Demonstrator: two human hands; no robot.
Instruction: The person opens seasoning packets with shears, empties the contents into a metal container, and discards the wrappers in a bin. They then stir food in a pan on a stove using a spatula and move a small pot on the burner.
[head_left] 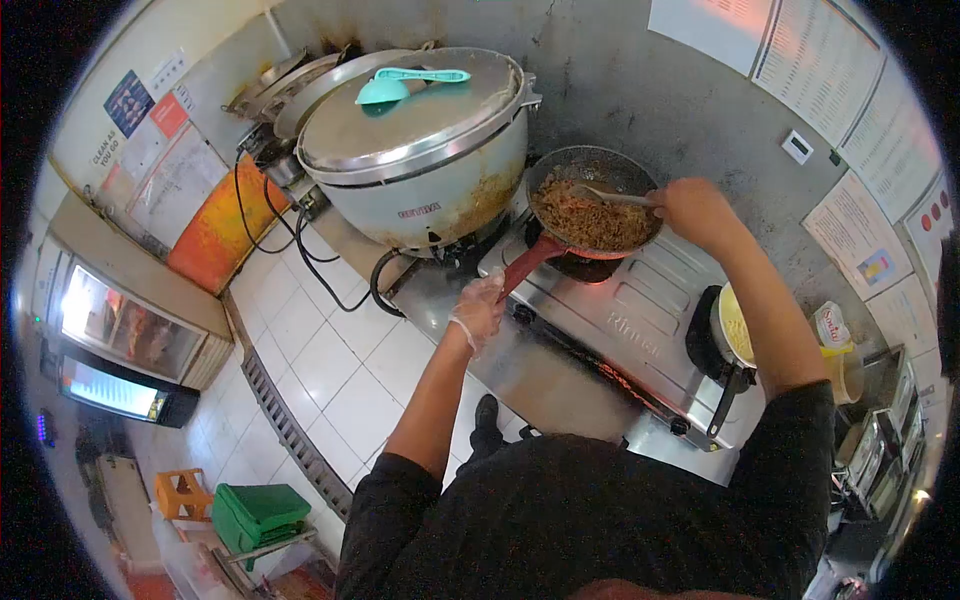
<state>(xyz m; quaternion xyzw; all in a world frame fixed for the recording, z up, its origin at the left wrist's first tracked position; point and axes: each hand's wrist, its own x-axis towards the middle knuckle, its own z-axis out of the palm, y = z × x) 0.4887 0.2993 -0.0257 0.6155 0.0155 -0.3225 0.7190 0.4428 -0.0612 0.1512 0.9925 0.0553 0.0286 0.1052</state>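
A frying pan [642, 172] with a speckled inside and a red handle [530, 262] sits over the left burner of the gas stove. Brown minced food [590, 218] with reddish bits fills its bottom. My left hand [480, 308], in a clear plastic glove, is wrapped round the pan's handle. My right hand [695, 212] grips the end of a spatula [612, 198], which reaches into the food; the tip is partly buried, so its exact shape is hard to make out.
The gas stove [640, 325] carries a second pan [735, 325] with yellow food on the right. A large rice cooker [410, 150] with a turquoise scoop [410, 85] on its lid stands at left. Cables [300, 240] hang beside it. A green bin [258, 515] is on the floor.
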